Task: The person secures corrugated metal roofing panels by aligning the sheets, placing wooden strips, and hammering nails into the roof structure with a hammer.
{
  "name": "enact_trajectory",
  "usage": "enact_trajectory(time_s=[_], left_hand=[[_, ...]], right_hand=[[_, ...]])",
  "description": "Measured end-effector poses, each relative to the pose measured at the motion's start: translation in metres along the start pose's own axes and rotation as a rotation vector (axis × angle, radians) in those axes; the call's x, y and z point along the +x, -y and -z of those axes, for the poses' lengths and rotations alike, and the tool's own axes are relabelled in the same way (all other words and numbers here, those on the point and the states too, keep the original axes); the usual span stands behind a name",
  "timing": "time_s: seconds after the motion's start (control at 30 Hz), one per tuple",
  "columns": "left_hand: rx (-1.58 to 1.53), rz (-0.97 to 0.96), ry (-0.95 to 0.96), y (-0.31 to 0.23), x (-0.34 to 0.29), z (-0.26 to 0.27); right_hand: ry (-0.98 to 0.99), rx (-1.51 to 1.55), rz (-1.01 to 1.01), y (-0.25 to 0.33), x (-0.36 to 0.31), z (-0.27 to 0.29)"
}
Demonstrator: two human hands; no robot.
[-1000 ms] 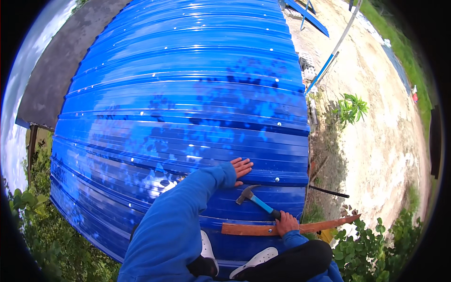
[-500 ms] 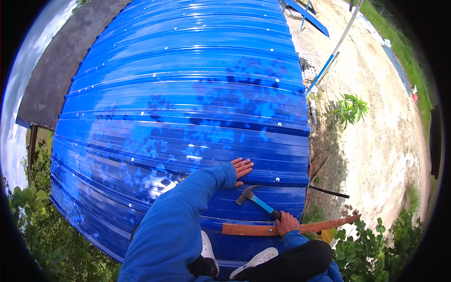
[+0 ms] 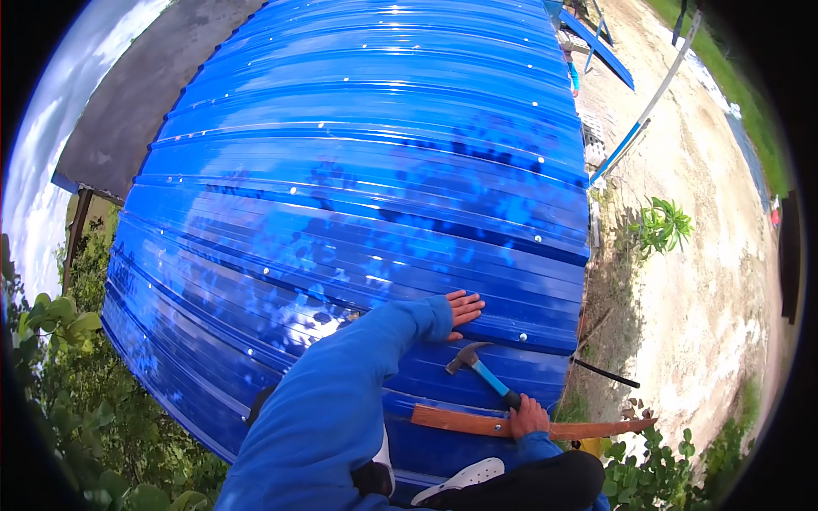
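Observation:
I sit on a blue corrugated metal roof (image 3: 358, 170). My left hand (image 3: 463, 308) lies flat on a roof rib, fingers together, sleeve in blue. A claw hammer with a blue handle (image 3: 479, 368) is gripped by my right hand (image 3: 529, 416), its steel head resting low over the sheet just below the left hand. A reddish wooden batten (image 3: 460, 420) lies across the roof under the right hand. My white shoe (image 3: 464, 476) and dark trouser leg show at the bottom edge.
The roof's right edge (image 3: 586, 255) drops to sandy ground (image 3: 707, 281) with a small plant (image 3: 660, 226), a slanted white and blue pole (image 3: 639, 128) and blue sheets (image 3: 601, 47). A grey roof (image 3: 136, 102) lies left. Green bushes (image 3: 77, 400) border the lower edge.

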State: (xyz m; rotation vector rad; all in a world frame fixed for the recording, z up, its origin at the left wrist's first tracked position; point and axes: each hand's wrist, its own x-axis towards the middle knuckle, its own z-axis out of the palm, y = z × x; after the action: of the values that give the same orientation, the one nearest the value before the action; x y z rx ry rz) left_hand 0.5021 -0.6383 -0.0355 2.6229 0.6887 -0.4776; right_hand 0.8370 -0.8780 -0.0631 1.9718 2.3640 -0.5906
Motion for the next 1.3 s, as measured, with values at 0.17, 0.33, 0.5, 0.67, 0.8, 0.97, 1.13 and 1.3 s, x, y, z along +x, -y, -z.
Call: enact_trajectory(time_s=[0.17, 0.33, 0.5, 0.67, 0.8, 0.97, 1.13, 1.3], left_hand=[[-0.013, -0.003, -0.030, 0.001, 0.000, -0.003], [-0.031, -0.012, -0.063, 0.002, 0.000, -0.006], [-0.029, -0.014, -0.030, 0.002, 0.004, -0.006], [-0.038, -0.012, -0.021, 0.002, 0.004, -0.006], [-0.022, -0.008, -0.010, 0.001, 0.004, -0.004], [-0.013, -0.003, 0.011, 0.000, 0.006, -0.002], [0.004, -0.005, 0.001, 0.002, 0.006, -0.006], [0.011, 0.001, 0.024, 0.002, 0.006, -0.006]], right_hand=[[-0.009, -0.042, 0.007, -0.002, -0.001, -0.005], [-0.036, -0.046, 0.006, -0.005, -0.001, -0.012], [-0.057, -0.057, 0.016, -0.008, -0.002, -0.014], [-0.033, -0.026, -0.002, -0.006, -0.001, -0.010], [-0.087, -0.062, 0.038, -0.006, -0.002, -0.010], [-0.110, -0.063, 0.054, -0.008, -0.002, -0.011], [-0.108, -0.056, 0.064, -0.007, -0.002, -0.011], [-0.100, -0.051, 0.058, -0.007, -0.002, -0.011]])
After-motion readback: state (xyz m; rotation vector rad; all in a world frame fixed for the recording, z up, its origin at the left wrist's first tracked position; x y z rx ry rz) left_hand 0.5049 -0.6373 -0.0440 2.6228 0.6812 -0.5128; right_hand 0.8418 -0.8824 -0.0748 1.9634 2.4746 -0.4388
